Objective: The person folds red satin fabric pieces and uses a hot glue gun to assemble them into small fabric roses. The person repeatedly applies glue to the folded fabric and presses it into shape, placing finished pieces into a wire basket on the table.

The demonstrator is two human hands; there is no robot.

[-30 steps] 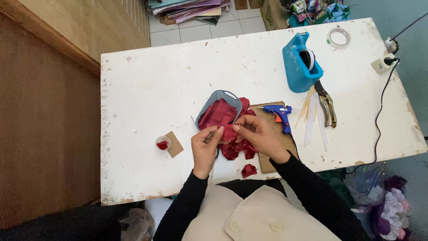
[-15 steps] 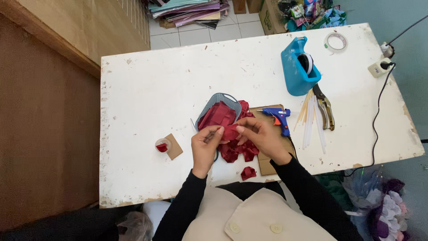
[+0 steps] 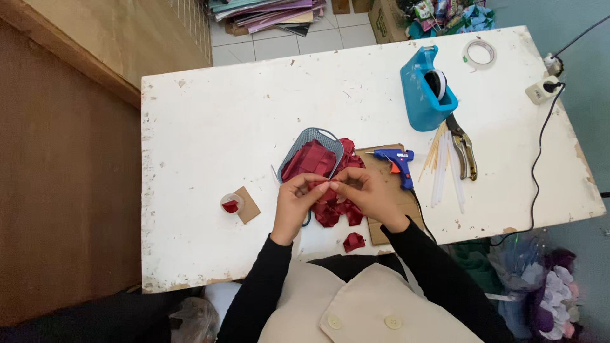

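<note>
My left hand (image 3: 293, 204) and my right hand (image 3: 367, 192) meet at the fingertips over a heap of dark red fabric pieces (image 3: 337, 211) near the table's front edge. Both pinch one small red piece (image 3: 329, 187) between them. Just behind the hands a grey mesh basket (image 3: 306, 140) lies tilted with more red fabric (image 3: 310, 160) in it. A single folded red piece (image 3: 353, 241) lies close to the table edge, below my right wrist. The fabric heap rests partly on a brown cardboard sheet (image 3: 387, 190).
A blue glue gun (image 3: 396, 162) lies on the cardboard, its cord running off the front. Right of it are glue sticks and skewers (image 3: 440, 166), pliers (image 3: 465, 151), a blue tape dispenser (image 3: 424, 95), a tape roll (image 3: 479, 52) and a power strip (image 3: 545, 89). A small cardboard square with a red-wrapped spool (image 3: 232, 204) sits at the left.
My hands have drawn closer together and slightly toward me, still working the same small red piece. Nothing else on the table has moved.
</note>
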